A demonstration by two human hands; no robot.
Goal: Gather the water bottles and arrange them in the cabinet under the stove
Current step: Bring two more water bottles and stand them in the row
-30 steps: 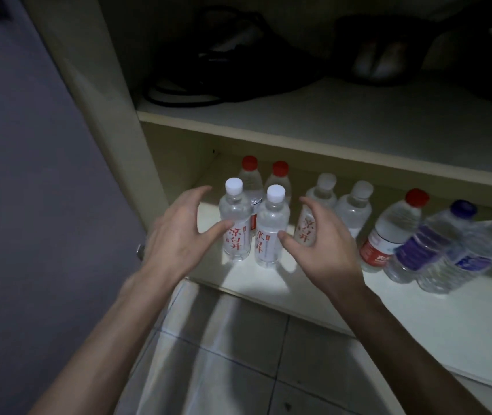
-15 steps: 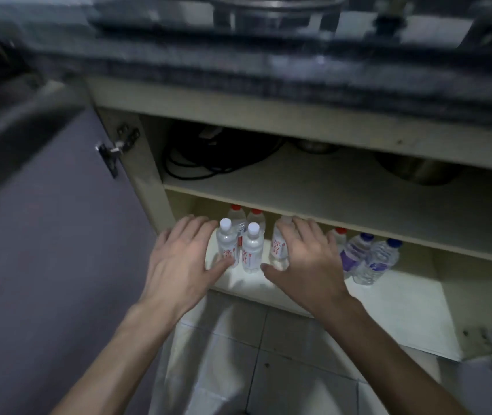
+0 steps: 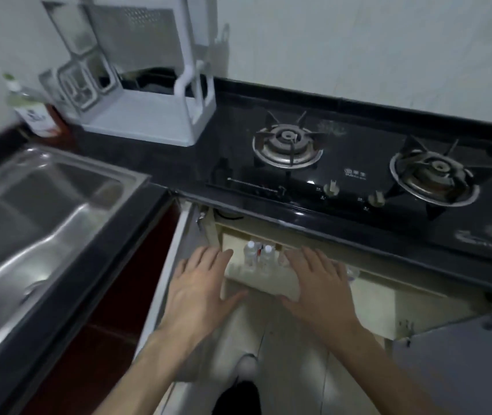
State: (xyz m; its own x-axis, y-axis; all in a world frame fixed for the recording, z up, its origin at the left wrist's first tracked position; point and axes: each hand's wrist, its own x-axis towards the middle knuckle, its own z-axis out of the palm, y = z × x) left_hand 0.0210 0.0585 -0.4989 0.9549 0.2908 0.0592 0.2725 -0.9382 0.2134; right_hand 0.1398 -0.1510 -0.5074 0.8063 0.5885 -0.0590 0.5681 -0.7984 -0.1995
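Note:
Two clear water bottles [image 3: 257, 256] with white caps stand at the front of the lower shelf [image 3: 268, 281] in the open cabinet under the stove [image 3: 358, 178]. Other bottles behind them are hidden by the counter edge and my hands. My left hand [image 3: 201, 287] hovers left of the bottles, fingers spread and straight, holding nothing. My right hand [image 3: 319, 283] hovers to their right, also flat with empty, spread fingers. Neither hand touches a bottle.
The black counter edge [image 3: 343, 235] overhangs the cabinet. A steel sink [image 3: 38, 211] lies at left, a white dish rack [image 3: 146, 94] behind it, a bottle [image 3: 32, 109] in the corner. One cabinet door [image 3: 167, 274] stands open at left, another [image 3: 460, 366] at right. Tiled floor [image 3: 283, 369] lies below.
My view has risen from inside the cabinet to above the stove top. Both hands have drawn back from the bottles, away from the shelf, and stay empty.

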